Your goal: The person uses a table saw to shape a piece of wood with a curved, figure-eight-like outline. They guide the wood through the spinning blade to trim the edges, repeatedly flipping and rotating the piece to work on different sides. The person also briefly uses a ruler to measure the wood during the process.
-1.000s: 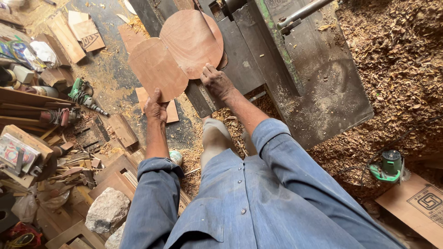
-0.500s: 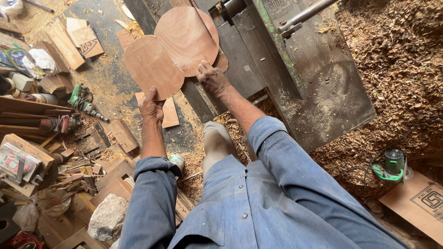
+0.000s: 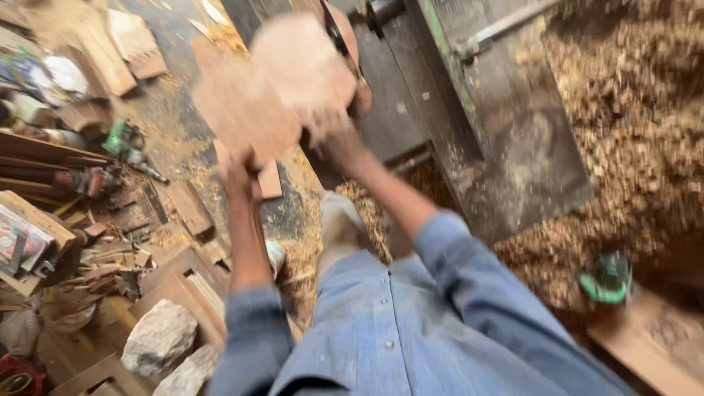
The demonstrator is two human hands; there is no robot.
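I hold a flat brown wooden board with rounded lobes in both hands; it is blurred by motion. My left hand grips its lower left edge. My right hand grips its lower right edge. The board is raised over the left end of a dark metal machine table. Both arms wear blue sleeves.
Heaps of wood shavings cover the floor to the right. A green power tool lies there beside a cardboard sheet. Wood offcuts, tools and a green drill clutter the left. Two pale stones lie at the lower left.
The board has moved left and up in my hands, and the view has shifted and blurred. Both hands keep their hold on it.
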